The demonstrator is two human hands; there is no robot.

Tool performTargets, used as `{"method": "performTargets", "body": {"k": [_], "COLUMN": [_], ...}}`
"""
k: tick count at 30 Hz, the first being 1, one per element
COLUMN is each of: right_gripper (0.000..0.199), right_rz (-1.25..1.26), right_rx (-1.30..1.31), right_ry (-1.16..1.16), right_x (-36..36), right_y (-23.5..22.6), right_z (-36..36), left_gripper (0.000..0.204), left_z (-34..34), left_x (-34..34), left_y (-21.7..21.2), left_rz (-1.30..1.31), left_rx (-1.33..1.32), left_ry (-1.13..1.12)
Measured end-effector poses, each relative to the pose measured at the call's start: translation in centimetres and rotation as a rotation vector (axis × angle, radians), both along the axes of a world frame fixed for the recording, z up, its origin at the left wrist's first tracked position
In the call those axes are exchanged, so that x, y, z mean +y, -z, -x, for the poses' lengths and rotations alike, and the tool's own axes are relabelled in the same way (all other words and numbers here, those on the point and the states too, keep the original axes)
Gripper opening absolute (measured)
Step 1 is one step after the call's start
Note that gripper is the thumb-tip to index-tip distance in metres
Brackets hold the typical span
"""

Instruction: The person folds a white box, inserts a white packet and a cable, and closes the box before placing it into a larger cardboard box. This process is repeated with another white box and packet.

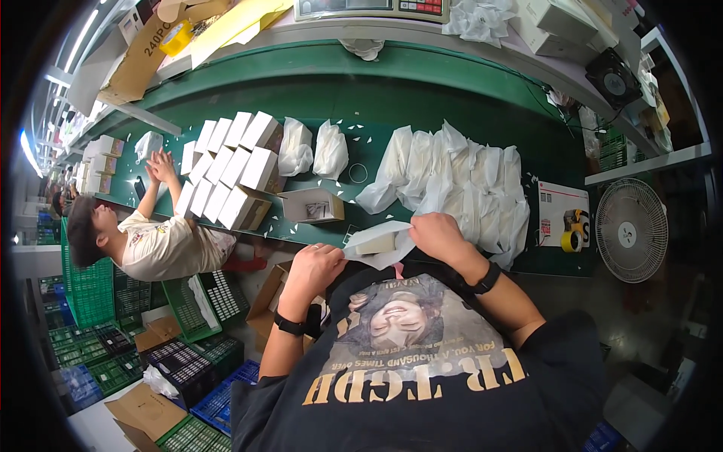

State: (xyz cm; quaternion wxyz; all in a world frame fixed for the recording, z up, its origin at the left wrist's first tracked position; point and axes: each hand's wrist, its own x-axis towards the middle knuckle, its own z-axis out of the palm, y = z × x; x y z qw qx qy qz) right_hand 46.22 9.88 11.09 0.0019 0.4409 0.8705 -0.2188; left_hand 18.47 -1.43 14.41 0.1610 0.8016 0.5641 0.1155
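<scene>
Close to my chest, at the near edge of the green bench, a thin white wrapping bag is spread between my hands. A pale block-shaped item lies in its mouth; its kind I cannot make out. My left hand pinches the bag's left edge, and my right hand grips its upper right edge. Just beyond my left hand stands an open small carton with contents inside. Past my right hand, rows of white-wrapped items lie packed together. Two more wrapped pieces lie farther back.
Stacked white boxes stand left on the green bench. A person works beyond them. Right are a flat white box, a yellow tape dispenser and a fan. Plastic crates fill the lower left.
</scene>
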Motion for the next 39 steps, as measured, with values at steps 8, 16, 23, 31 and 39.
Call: {"method": "performTargets", "body": {"k": [8,16,23,31,39], "right_gripper": [0.026,0.053,0.043,0.013,0.031], "right_rz": [0.370,0.400,0.124,0.147,0.337], "right_rx": [0.445,0.605,0.514,0.657,0.702], "right_ry": [0.174,0.136,-0.034,0.005,-0.027], "right_x": [0.2,-1.6,-1.1,-1.4,-1.8], "right_y": [0.9,8.0,9.0,12.4,12.2], "right_z": [-2.8,-3.9,1.1,-0.1,-3.8], "left_gripper": [0.020,0.073,0.040,0.019,0.035], "left_z": [0.7,1.3,0.3,0.7,2.7], "left_x": [-1.5,-3.4,1.9,0.4,-1.4], "left_y": [1.1,10.9,11.1,13.2,16.5], "left_rz": [0.046,0.264,0.270,0.267,0.479], "left_rx": [-0.224,-0.627,-0.618,-0.784,-1.114], "left_ry": [-0.132,-0.496,-0.156,-0.353,-0.505]}}
